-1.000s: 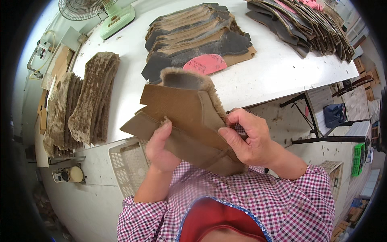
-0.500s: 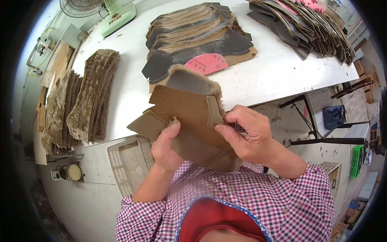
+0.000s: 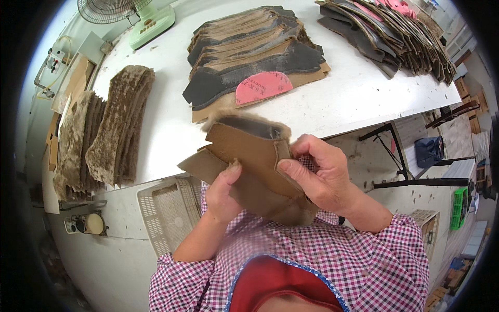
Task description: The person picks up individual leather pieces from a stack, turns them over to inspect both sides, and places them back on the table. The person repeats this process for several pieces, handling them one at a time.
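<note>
Between my hands, in front of my chest, is a stitched boot upper (image 3: 247, 151) of brown leather with a grey-brown fur edge. My left hand (image 3: 224, 193) grips its lower left part, thumb on the leather and the other fingers hidden behind. At the right side my right hand (image 3: 321, 171) pinches a seamed edge strip between thumb and bent forefinger. Just beyond, on the table, lies a row of overlapping dark and tan leather pieces (image 3: 254, 62). A pink half-round piece (image 3: 264, 87) rests at its near end.
Two stacks of furry strips (image 3: 117, 125) occupy the white table's (image 3: 364, 101) left side. More layered dark pieces (image 3: 387, 39) lie at the back right, a green-based fan (image 3: 152, 26) at the back left. Below the table edge is a plastic basket (image 3: 169, 213); a blue bag (image 3: 429, 152) sits at right.
The boot upper has come slightly nearer to me and tilted, its top edge curling. My left hand has shifted a little to the right; both hands keep their hold.
</note>
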{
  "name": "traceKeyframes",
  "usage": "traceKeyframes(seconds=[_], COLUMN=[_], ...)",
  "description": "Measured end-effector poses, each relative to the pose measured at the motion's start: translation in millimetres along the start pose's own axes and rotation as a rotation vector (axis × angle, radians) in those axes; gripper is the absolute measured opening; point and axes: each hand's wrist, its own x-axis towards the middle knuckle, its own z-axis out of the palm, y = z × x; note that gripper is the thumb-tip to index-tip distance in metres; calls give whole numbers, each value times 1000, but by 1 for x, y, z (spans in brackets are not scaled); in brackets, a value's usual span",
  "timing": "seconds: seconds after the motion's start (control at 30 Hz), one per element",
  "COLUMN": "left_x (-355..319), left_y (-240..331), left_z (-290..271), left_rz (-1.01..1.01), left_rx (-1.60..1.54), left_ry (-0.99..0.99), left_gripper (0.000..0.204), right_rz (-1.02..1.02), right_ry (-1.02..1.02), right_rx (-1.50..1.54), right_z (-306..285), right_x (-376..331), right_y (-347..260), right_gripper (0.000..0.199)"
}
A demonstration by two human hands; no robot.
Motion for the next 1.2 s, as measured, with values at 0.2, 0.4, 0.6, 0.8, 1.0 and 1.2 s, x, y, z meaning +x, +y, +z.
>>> traceKeyframes(seconds=[0.2,0.4,0.6,0.8,1.0,1.2], left_x=[-3,-1,7,-2,-2,-12], left_y=[-11,-7,-6,-43,-27,-6], left_z=[-2,6,3,-48,-5,0], left_rz=[-27,-27,61,-159,-319,-212], left_rx=[50,75,-178,157,431,382], left_ry=[16,51,-169,-217,-194,-51], left_gripper=[52,52,55,62,52,48], right_rz=[-4,-13,106,203,379,731], right_ry=[14,-15,267,430,190,-190], right_rx=[48,-81,247,823,755,420], right_z=[-3,-8,-8,-18,-18,-13], right_x=[0,9,36,84,89,16], right_y=[-1,-6,-8,4,23,49], right_gripper=[14,18,21,17,42,57])
